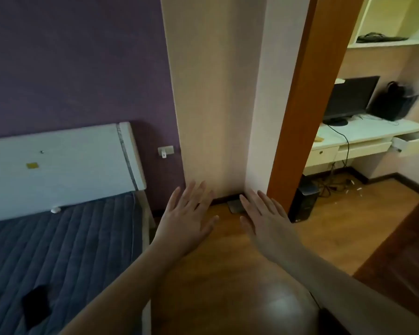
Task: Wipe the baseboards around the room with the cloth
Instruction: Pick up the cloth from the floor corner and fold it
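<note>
Both hands, left hand (188, 217) and right hand (264, 220), outstretched, fingers (191, 192) spread.

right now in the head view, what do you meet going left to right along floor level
bed → left hand → cloth on the floor by the baseboard → right hand → wooden door frame → computer tower → desk

cloth (235, 206): grey, folded flat into a small rectangle; lies on the wood floor at the foot of the cream wall, lower centre of the frame, its right edge hidden behind a hand
baseboard (225, 198): dark brown strip along the bottom of the cream wall, centre of the frame, just above the cloth; short visible stretch between the two hands
far baseboard (408, 181): same dark brown, along the pale wall in the right of the frame
</note>
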`<state>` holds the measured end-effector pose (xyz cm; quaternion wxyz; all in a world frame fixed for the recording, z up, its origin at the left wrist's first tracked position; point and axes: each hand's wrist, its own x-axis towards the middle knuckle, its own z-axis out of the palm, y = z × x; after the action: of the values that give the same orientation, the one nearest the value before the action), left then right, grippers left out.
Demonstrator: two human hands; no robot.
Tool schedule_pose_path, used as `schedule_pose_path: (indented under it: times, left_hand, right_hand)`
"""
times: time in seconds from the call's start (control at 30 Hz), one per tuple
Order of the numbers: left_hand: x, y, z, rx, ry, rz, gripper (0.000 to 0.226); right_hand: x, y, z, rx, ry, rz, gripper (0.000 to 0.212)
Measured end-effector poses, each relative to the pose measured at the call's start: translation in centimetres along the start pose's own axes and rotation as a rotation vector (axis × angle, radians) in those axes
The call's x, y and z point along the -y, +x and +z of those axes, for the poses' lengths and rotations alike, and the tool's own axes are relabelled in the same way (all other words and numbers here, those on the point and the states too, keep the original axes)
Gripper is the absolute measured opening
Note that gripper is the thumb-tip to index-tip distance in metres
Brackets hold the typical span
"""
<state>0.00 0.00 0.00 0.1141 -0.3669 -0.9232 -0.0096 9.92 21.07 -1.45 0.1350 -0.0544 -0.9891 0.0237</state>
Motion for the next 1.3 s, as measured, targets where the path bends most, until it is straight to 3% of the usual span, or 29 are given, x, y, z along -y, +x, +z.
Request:
schedule_pose_path:
  times: [0.4,0.63,1.03,1.3]
  left_hand:
    - [-2.6,12.2,9.7,0.141,0.008,0.020,0.068]
    - [-1.5,15.9,12.5,0.193,0.013,-0.025,0.069]
    - [8.4,25.3,20.0,0.183,-0.006,-0.024,0.068]
    - [17.6,31.7,24.8,0.242,-0.020,0.036,0.068]
  right_hand:
    - [-9.8,6.8,9.9,0.129,0.051,0.045,0.062]
    - [-11.9,11.9,13.2,0.203,0.115,0.029,0.061]
    - [-9.9,24.7,20.8,0.270,0.097,0.041,0.067]
    - [-7.9,33.0,25.0,0.366,0.028,0.150,0.063]
